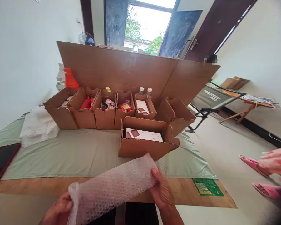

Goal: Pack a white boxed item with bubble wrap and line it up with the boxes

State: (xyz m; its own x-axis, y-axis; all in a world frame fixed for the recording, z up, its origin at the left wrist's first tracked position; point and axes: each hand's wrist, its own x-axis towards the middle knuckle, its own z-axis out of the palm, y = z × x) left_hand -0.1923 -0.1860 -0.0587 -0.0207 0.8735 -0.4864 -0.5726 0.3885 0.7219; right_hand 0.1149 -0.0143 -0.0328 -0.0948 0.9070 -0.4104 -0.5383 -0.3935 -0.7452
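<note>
A folded piece of bubble wrap (114, 184) stretches between my two hands, low over the table's front edge. My left hand (59, 209) is closed on its near left end. At the right end, my right hand (162, 189) grips the wrap with the thumb on top and the other fingers mostly hidden. Just beyond the wrap stands an open cardboard box (142, 150), turned sideways, with a white box (145, 135) bearing brown squares inside it. Whether anything lies within the wrap, I cannot tell.
Several cardboard bins (105, 118) with packets stand in a row before a tall cardboard panel (121, 68). White plastic sheets (41, 125) and a phone (3, 162) lie at left. An orange bottle (70, 79) stands behind. At right are a folding chair (210, 97) and a person's pink sandals (253, 165).
</note>
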